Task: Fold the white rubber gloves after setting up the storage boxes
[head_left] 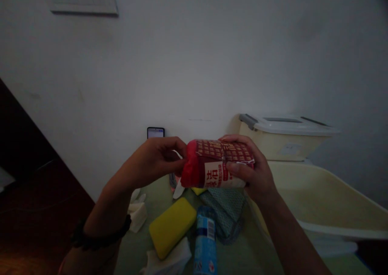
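Your right hand (254, 172) wraps around a red printed packet (216, 163), holding it up above the table (242, 254). Your left hand (157, 157) pinches the packet's left end with closed fingers. Below lie a yellow sponge (172, 225), a blue bottle (205, 238) and a green cloth (226, 208); a cream tub (327, 202) sits to the right.

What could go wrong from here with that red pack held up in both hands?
1. The red pack is held in the air, with the right hand wrapped round one end and the left hand pinching the other. A hard tug might break the grip and drop it on the yellow sponge and blue bottle below.
2. If the pack tears open suddenly, its contents could spill onto the green surface.
3. The scene is dim, so the pack's seam may be hard to see.
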The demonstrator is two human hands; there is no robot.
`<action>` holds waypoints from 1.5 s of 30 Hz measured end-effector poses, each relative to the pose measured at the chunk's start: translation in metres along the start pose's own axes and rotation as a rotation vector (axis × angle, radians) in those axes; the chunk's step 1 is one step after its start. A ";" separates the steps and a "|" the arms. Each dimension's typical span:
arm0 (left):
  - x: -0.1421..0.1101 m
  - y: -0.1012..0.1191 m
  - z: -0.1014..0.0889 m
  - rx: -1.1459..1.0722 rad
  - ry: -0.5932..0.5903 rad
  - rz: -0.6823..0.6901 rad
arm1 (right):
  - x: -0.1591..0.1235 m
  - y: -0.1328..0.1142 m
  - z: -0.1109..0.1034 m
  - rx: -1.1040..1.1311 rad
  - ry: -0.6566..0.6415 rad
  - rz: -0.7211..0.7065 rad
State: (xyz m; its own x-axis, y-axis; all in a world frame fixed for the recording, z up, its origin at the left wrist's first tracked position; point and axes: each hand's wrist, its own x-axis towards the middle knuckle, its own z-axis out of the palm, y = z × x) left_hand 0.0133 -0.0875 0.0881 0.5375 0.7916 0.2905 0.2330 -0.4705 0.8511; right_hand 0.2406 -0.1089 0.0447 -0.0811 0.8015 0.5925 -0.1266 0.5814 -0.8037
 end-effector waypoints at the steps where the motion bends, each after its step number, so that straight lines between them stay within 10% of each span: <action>1: 0.001 0.001 0.003 0.025 0.045 0.013 | 0.000 -0.001 0.001 -0.038 0.019 -0.015; 8: 0.004 0.002 0.009 0.201 0.139 0.156 | -0.003 -0.005 0.007 0.054 0.066 0.029; 15: -0.004 0.003 -0.008 0.147 -0.218 0.356 | 0.002 -0.001 0.009 0.123 0.193 0.134; 28: 0.012 -0.022 -0.012 -0.092 0.399 0.026 | -0.001 0.003 0.015 0.283 -0.201 0.207; 45: 0.015 -0.025 -0.006 -0.116 0.405 -0.009 | 0.001 0.000 0.021 0.050 -0.050 0.063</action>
State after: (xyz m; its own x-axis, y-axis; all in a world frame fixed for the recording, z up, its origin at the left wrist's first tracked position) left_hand 0.0108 -0.0616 0.0740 0.1683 0.8955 0.4120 0.1305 -0.4345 0.8912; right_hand 0.2200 -0.1112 0.0465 -0.1399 0.8277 0.5435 -0.1683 0.5210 -0.8368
